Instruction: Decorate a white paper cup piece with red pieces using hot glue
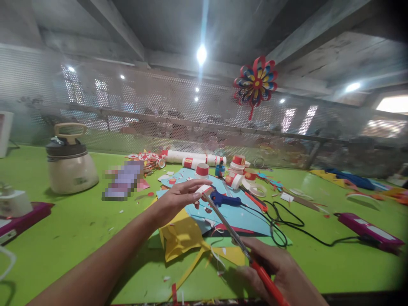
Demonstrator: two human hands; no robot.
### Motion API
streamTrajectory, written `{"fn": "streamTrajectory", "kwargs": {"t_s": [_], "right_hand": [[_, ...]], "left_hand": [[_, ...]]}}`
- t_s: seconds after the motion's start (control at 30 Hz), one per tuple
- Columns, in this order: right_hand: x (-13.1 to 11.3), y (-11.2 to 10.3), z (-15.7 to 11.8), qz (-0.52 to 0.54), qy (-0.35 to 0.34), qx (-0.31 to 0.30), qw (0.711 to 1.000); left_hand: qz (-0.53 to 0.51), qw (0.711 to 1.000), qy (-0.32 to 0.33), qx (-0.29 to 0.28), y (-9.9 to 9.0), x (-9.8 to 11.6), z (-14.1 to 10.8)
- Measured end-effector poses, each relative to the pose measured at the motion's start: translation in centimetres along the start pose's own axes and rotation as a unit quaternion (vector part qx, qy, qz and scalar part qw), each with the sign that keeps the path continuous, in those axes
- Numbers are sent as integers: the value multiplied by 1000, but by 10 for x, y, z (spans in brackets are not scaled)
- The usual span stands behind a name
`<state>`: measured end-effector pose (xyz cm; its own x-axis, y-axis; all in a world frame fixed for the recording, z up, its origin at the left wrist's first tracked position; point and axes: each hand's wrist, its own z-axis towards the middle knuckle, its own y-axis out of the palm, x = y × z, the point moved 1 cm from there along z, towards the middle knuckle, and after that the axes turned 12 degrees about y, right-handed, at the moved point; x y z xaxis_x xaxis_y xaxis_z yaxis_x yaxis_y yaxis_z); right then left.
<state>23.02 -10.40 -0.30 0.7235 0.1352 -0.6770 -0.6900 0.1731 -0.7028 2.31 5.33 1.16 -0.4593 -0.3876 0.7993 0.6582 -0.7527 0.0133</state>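
Note:
My left hand (178,197) reaches over the middle of the table, its fingers closed on a small white-and-red paper piece (204,189). In my right hand (274,265) is a pair of scissors (230,229) with red handles. Their blades point up and left, the tips touching or very close to the paper piece; I cannot tell which. Just right of the piece lies a blue glue gun (227,199) on light blue sheets (251,214). Crumpled yellow paper (181,233) lies below my left hand.
Red-and-white paper cups (202,171), tape rolls (257,190) and a red-handled cutter (256,200) lie behind the sheets. A black cord (318,242) runs right to a purple power strip (369,229). A big jug (72,163) stands left; a paper flower (256,83) hangs above.

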Motion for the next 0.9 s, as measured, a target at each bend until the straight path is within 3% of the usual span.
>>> {"fn": "streamTrajectory", "kwargs": {"t_s": [0.2, 0.57, 0.9], "right_hand": [[-3, 0, -2, 3, 0, -2, 1000], [-8, -6, -2, -29, -1, -73, 997], [-10, -5, -4, -24, 8, -73, 997]], "left_hand": [[16, 1000, 4, -13, 0, 0, 0], [19, 1000, 10, -16, 1, -1, 0], [9, 1000, -11, -10, 3, 2, 1]]}}
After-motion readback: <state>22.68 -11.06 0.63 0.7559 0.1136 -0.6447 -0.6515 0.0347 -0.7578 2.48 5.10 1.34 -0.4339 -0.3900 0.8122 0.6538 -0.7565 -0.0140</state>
